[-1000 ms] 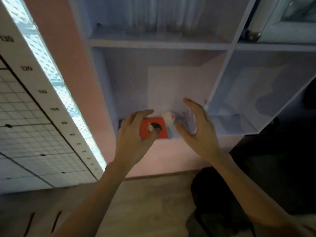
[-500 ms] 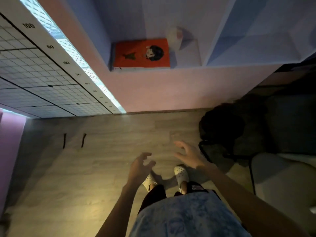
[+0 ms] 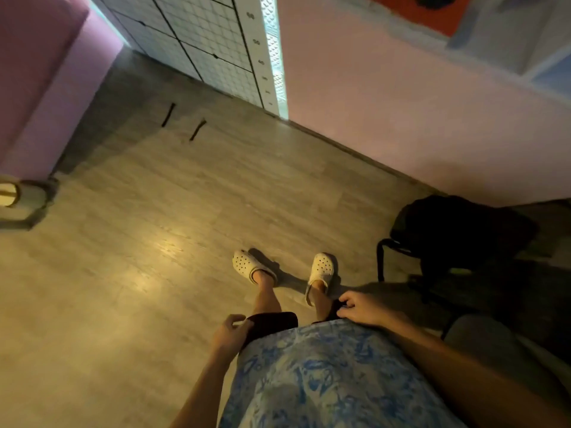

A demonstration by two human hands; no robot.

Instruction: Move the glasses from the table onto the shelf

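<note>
No glasses and no table are in view. Only the bottom of the shelf unit shows at the top right, with the corner of a red box in it. My left hand hangs by my left thigh with its fingers loosely curled and nothing in it. My right hand rests at the hem of my dark shorts by my right thigh, fingers curled, holding no object. I am looking down at my feet in white clogs on the floor.
A dark chair with a black seat stands to my right, close to my right leg. A grey padded seat is at the lower right. A gridded height chart leans against the pink wall. A pink block fills the far left.
The view has swung from the shelf down to the floor and turned left. Both hands dropped from the low shelf compartment to my thighs, holding nothing.
</note>
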